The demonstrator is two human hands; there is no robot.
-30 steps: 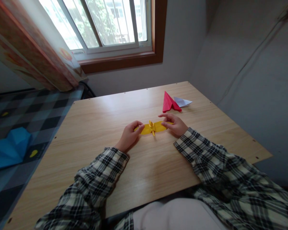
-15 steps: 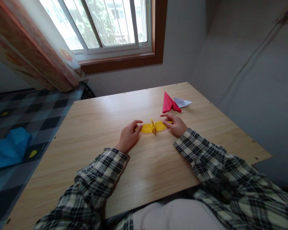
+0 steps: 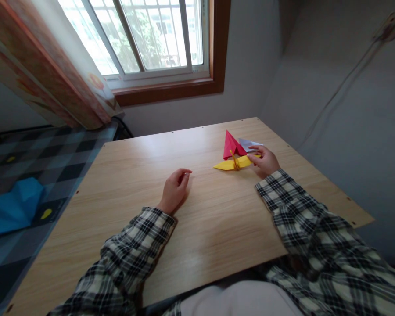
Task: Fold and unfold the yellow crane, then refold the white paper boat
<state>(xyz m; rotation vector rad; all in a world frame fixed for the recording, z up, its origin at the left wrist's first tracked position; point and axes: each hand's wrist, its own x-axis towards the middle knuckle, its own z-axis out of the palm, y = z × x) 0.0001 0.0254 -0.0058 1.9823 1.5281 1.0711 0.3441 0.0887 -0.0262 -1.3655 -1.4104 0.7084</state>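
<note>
While the left hand curls empty, the right hand pinches the yellow origami (long axis crosswise, free tip leftward)

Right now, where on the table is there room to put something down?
Bare table stretches from the left hand to the left edge, and between the plaid sleeves. It's crowded toward the far right: the right hand holds the yellow paper near the red paper and white paper.

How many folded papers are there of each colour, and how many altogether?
Yellow paper: 1
Red paper: 1
White paper: 1
Blue paper: 1
Total: 4
</note>
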